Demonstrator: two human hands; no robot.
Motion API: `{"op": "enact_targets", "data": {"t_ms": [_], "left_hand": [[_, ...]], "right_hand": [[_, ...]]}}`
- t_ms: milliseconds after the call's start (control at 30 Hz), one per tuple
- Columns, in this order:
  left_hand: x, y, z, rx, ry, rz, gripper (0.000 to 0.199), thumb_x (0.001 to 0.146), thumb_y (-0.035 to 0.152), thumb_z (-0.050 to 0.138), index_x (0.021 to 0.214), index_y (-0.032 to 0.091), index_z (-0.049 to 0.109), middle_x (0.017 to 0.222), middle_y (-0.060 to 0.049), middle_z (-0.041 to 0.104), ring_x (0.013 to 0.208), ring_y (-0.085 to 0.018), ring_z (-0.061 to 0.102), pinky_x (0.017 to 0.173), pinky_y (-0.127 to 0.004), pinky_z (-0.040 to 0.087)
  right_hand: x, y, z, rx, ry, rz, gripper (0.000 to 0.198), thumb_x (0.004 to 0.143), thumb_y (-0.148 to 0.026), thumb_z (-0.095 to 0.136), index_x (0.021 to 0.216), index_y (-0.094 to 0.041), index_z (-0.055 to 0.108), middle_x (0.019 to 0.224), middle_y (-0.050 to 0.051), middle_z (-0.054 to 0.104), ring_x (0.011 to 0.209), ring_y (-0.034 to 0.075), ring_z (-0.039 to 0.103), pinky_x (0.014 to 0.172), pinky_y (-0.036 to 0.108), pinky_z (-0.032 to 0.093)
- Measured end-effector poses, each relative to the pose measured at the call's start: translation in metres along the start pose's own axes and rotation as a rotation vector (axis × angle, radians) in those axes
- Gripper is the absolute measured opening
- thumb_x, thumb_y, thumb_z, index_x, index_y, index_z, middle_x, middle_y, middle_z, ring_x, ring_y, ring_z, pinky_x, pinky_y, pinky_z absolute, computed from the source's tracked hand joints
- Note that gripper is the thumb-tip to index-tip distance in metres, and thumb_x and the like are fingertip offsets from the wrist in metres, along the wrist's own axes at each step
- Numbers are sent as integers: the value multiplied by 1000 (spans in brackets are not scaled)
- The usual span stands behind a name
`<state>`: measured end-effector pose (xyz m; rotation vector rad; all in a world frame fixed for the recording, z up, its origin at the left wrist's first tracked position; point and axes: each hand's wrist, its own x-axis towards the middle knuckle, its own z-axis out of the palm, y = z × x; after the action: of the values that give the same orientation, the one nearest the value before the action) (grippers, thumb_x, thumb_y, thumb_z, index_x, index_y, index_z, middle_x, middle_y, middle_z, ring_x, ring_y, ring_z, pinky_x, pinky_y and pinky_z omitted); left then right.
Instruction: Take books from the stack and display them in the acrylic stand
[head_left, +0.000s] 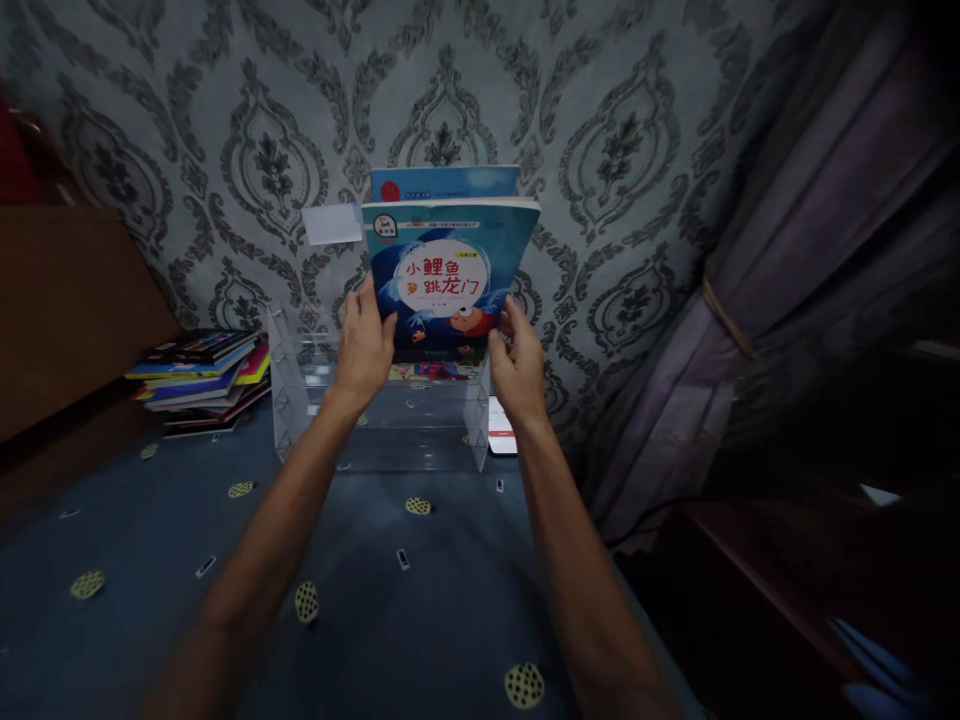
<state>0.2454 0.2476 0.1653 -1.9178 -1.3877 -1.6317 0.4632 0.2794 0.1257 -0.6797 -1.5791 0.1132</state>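
You have one teal picture book (450,225) raised upright, cover toward you, above the far part of the clear rack (405,445); whether its lower edge touches the rack cannot be told. It should prove light, somewhat flexible and smooth-covered, so liable to slip or bend; the low side edges, thumbs in front, appear a sound hold. Your left hand (366,345) and right hand (517,360) are part-closed, each gripping one side edge.

Count: one blue book (465,182) directly behind, its top edge showing; whether you grip it too is unclear. One colourful cover (442,371) shows below. One rack stands on the surface (420,610). One book stack (199,385) lies left, its number indistinct. One phone-like device (502,430) is right of the rack, partly hidden by your right hand and forearm.
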Motion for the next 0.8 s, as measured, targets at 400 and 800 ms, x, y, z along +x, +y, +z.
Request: {"op": "enact_targets", "data": {"t_ms": [400, 800], "left_hand": [[7, -10, 1, 25, -134, -39, 49, 94, 15, 49, 142, 12, 41, 139, -21, 56, 136, -34, 49, 116, -54, 37], [11, 0, -6, 79, -213, -77, 47, 93, 12, 47, 140, 9, 43, 138, -22, 57, 137, -36, 49, 115, -55, 37]], "right_hand": [[-3, 3, 3, -33, -3, 114, 53, 90, -19, 46, 143, -24, 50, 130, 13, 64, 119, 28, 61, 103, 55, 51], [-2, -4, -4, -177, -35, 144, 47, 88, -19, 49, 133, -18, 60, 110, 11, 74, 100, 28, 68, 95, 51, 54]]}}
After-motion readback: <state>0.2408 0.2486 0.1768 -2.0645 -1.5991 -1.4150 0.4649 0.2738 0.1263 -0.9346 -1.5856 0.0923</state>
